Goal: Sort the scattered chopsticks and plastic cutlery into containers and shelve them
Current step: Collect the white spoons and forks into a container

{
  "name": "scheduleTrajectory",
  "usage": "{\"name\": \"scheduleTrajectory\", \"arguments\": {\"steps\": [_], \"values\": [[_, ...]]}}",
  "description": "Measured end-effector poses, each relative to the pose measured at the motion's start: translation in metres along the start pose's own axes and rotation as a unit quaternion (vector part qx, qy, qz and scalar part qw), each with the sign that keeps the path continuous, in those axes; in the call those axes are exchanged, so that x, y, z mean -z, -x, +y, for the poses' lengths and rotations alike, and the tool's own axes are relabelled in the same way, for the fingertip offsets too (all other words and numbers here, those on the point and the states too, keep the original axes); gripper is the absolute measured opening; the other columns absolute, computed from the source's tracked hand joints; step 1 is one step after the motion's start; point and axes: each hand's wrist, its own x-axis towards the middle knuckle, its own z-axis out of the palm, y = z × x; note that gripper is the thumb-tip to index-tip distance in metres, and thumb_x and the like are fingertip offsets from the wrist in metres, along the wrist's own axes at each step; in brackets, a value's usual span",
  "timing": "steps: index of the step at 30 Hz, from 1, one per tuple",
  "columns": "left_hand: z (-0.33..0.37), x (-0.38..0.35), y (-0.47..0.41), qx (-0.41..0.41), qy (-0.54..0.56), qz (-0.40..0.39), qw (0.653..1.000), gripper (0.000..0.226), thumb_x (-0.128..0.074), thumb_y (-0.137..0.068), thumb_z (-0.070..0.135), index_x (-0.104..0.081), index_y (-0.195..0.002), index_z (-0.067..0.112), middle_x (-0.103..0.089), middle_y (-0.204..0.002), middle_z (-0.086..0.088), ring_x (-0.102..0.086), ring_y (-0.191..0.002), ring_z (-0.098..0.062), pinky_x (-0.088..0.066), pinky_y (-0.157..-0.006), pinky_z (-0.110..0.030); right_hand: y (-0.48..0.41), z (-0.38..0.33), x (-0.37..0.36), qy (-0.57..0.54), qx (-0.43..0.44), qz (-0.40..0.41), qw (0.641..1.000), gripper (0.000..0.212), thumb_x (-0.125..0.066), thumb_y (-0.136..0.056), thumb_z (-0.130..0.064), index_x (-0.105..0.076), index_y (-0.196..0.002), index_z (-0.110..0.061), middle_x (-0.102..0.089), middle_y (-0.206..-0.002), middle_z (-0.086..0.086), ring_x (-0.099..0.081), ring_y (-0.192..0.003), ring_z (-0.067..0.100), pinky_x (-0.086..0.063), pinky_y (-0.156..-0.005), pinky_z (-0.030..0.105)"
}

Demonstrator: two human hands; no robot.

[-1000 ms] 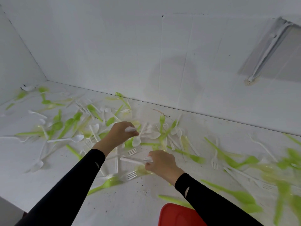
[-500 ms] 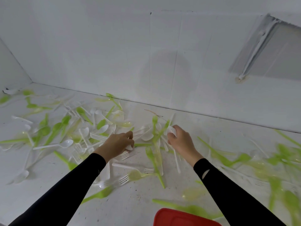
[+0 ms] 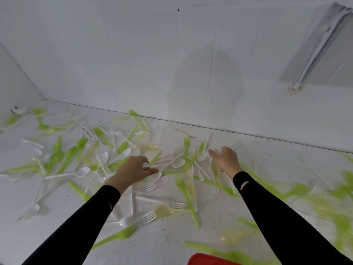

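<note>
Left hand grips white cutlery, fingers curled. Right hand reaches into the scattered pile on the white surface; whether it pinches anything I cannot tell.

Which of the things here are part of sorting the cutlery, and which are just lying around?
Job: white cutlery, green cutlery, red container, left hand, right hand.
Lying about: peeling wall strip, brown sliver by the wall.
</note>
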Motion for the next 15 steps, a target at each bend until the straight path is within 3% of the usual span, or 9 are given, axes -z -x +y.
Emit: {"name": "scheduleTrajectory", "arguments": {"steps": [3,6,8,11,15], "values": [[0.002,-0.016,0.009,0.004,-0.082,-0.036,0.996,0.047,-0.069,-0.079,0.061,-0.061,-0.105,0.022,-0.053,-0.099,0.006,-0.057,-0.101,-0.017,-0.039,-0.074,-0.027,-0.001,0.001,-0.004,0.038,0.014,-0.013,0.999,0.041,-0.061,-0.093,-0.038,-0.039,-0.069,-0.013,-0.046,-0.072,0.001,-0.047,-0.066,0.019,-0.037,-0.055,0.032],[-0.001,-0.026,0.009,0.004,-0.037,-0.004,0.999,0.036,-0.071,-0.084,0.046,-0.063,-0.106,0.018,-0.057,-0.107,-0.002,-0.056,-0.107,-0.022,-0.042,-0.082,-0.030,-0.001,0.002,-0.002,0.010,0.001,-0.006,1.000,0.039,-0.063,-0.092,-0.033,-0.040,-0.068,-0.011,-0.044,-0.071,0.001,-0.046,-0.068,0.018,-0.032,-0.052,0.026],[0.001,-0.025,0.006,-0.006,0.045,0.041,0.998,0.025,-0.076,-0.082,0.034,-0.065,-0.095,0.015,-0.062,-0.094,-0.003,-0.060,-0.097,-0.025,-0.040,-0.076,-0.026,-0.001,0.003,0.001,-0.002,-0.011,-0.004,1.000,0.041,-0.064,-0.092,-0.033,-0.040,-0.068,-0.011,-0.044,-0.070,0.001,-0.047,-0.071,0.020,-0.033,-0.053,0.029],[0.013,-0.007,0.008,-0.018,0.189,0.098,0.977,0.021,-0.078,-0.082,0.027,-0.062,-0.082,0.014,-0.060,-0.073,0.006,-0.057,-0.070,-0.011,-0.036,-0.061,-0.015,0.000,0.007,-0.001,-0.034,-0.032,-0.027,0.999,0.036,-0.064,-0.091,-0.028,-0.041,-0.068,-0.011,-0.047,-0.069,0.002,-0.047,-0.063,0.019,-0.033,-0.050,0.027],[0.025,0.020,0.007,-0.046,0.329,0.110,0.937,0.005,-0.069,-0.091,0.022,-0.064,-0.090,0.023,-0.063,-0.079,0.006,-0.057,-0.067,-0.007,-0.047,-0.067,-0.022,-0.003,0.004,-0.003,-0.253,-0.142,-0.060,0.955,0.019,-0.065,-0.082,-0.004,-0.050,-0.071,-0.007,-0.046,-0.062,0.007,-0.035,-0.045,0.016,-0.026,-0.039,0.021]]}}
